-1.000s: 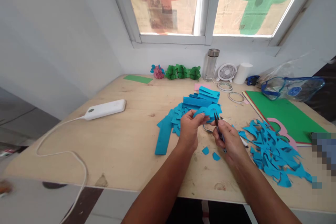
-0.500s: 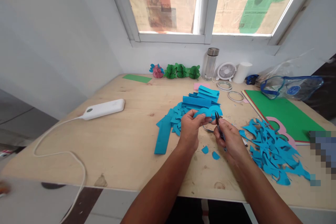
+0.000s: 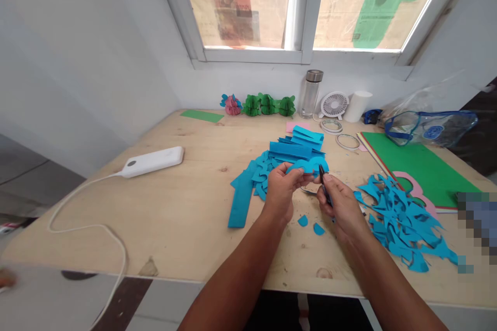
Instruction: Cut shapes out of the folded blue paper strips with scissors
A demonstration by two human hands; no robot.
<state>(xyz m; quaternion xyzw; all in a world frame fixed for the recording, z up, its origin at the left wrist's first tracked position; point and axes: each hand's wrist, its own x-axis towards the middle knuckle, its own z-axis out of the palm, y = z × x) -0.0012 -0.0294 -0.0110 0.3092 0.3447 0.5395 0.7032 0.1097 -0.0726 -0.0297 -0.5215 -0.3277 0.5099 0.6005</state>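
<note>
Pinched in my left hand (image 3: 283, 186) is a curved blue paper piece (image 3: 302, 166), over the middle of the table. Just right of it my right hand (image 3: 338, 197) grips a slim black tool (image 3: 323, 181), whose tip touches the paper; whether it is scissors I cannot tell. Behind my hands are folded blue strips (image 3: 291, 150). Cut blue pieces (image 3: 261, 171) and a long blue strip (image 3: 241, 199) lie left of my left hand. Two small blue pieces (image 3: 319, 229) rest between my forearms. To the right spreads a heap of blue scraps (image 3: 404, 225).
A white power strip (image 3: 155, 161) with its cable lies left. Along the wall stand green paper figures (image 3: 266, 105), a glass bottle (image 3: 311, 95), a small fan (image 3: 334, 105) and a white roll (image 3: 359, 106). Tape rings (image 3: 348, 141), green sheets (image 3: 423, 165) and a clear bag (image 3: 446, 126) are at right.
The black tool looks more closed at the tip against the blue paper. Both hands hold almost the same place, and the view has shifted very slightly.
</note>
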